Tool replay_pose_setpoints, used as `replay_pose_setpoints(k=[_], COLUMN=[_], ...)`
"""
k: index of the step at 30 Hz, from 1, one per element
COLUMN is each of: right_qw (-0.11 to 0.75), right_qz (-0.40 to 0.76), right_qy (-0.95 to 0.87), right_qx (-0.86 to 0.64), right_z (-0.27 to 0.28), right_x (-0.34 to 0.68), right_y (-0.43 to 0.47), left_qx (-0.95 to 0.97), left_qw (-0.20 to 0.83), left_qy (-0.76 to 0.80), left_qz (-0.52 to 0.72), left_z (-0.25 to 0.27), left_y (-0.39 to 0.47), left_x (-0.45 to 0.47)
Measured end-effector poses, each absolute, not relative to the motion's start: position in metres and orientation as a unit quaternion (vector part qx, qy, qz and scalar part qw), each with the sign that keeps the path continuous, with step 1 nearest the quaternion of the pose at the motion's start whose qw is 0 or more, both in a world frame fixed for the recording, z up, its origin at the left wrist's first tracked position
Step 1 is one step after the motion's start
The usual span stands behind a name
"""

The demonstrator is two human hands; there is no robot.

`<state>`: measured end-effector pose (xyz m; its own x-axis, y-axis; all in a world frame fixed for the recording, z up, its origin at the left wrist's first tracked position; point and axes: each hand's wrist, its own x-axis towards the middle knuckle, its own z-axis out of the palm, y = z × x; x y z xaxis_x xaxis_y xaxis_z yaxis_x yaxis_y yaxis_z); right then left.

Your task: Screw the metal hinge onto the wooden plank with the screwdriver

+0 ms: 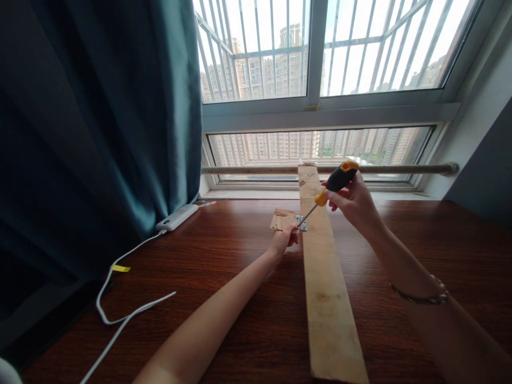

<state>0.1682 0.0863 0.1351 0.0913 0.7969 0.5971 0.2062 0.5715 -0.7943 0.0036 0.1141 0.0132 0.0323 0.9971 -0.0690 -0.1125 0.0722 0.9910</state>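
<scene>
My right hand (352, 202) grips a screwdriver (339, 178) with a black and yellow handle, its shaft slanting down to the left. The tip meets a metal hinge (304, 226) that spans a long wooden plank (326, 288) and a short wooden piece (282, 217) on the plank's left. Beside the tip, my left hand (286, 238) has its fingers closed at the hinge and the short piece's near edge. What those fingers pinch, if anything, is too small to make out.
A white power strip (178, 217) with a white cable (104, 298) lies on the brown wooden surface (224, 266) at the left, by a dark blue curtain (176, 106). A horizontal rail (248, 170) runs before the window, behind the plank's far end.
</scene>
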Motion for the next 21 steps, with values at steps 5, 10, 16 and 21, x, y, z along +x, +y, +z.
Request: replay_pose_setpoints(k=[5,10,16,21], right_qw=[0.621,0.623,0.62,0.611], right_qz=[0.185,0.25,0.271,0.189], right_qy=[-0.626,-0.634,-0.64,-0.626], right_qx=[-0.433,-0.384,-0.365,-0.446], right_z=[0.1355,0.1401,0.1396,0.1367], right_x=[0.1681,0.1647,0.1605,0.1656], right_y=[0.0834,0.0782,0.0771,0.0801], left_qx=[0.452,0.453,0.452,0.449], left_qw=[0.559,0.561,0.557,0.559], left_qy=[0.475,0.465,0.47,0.464], left_qz=[0.508,0.514,0.514,0.52], left_z=[0.0099,0.0073,0.0066,0.0069], left_y=[0.1168,0.1187,0.1182,0.1183], left_x=[0.0042,0.0034,0.0036,0.0039])
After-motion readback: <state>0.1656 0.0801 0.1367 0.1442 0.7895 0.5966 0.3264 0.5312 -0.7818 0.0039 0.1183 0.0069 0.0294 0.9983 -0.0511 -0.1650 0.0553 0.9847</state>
